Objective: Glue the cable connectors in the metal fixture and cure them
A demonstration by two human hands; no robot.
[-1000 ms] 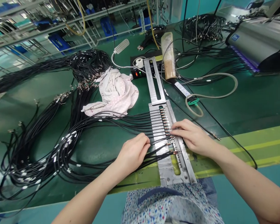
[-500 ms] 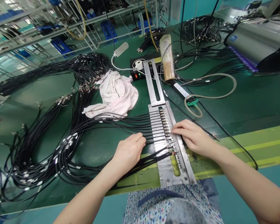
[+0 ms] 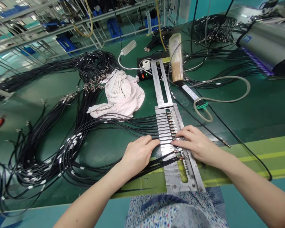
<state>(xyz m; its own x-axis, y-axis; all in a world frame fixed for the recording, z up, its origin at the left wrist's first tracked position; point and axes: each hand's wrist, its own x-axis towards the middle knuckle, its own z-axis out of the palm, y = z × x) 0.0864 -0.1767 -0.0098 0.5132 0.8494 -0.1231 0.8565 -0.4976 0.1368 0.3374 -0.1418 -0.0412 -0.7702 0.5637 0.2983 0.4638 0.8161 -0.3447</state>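
Note:
A slotted metal fixture (image 3: pixel 169 186) lies at the table's front edge with a row of black cables (image 3: pixel 142 122) set side by side across it. Their bare metal-tipped ends (image 3: pixel 171 122) sit over its slot. My left hand (image 3: pixel 139 153) is closed on one black cable just left of the fixture, fingertips at its edge. My right hand (image 3: pixel 199 144) reaches in from the right, its thumb and fingers closed around a cable end at the slot; the fingers partly hide that end. Nearer me, several loose cables (image 3: pixel 154 164) rest across the fixture with their ends over the slot.
A pinkish cloth (image 3: pixel 124 95) lies behind the cables. Large bundles of black cable (image 3: pixel 68 148) cover the left side. A wrapped-handle tool (image 3: pixel 177 66) with a clear tube, a small lamp (image 3: pixel 128 48) and a black box (image 3: pixel 142 76) stand behind. A grey machine (image 3: pixel 270 44) glows purple at right.
My left hand has moved right along the cable to the fixture's edge. My right hand's fingertips have come down slightly toward me, onto a nearer cable end. The view has shifted a little.

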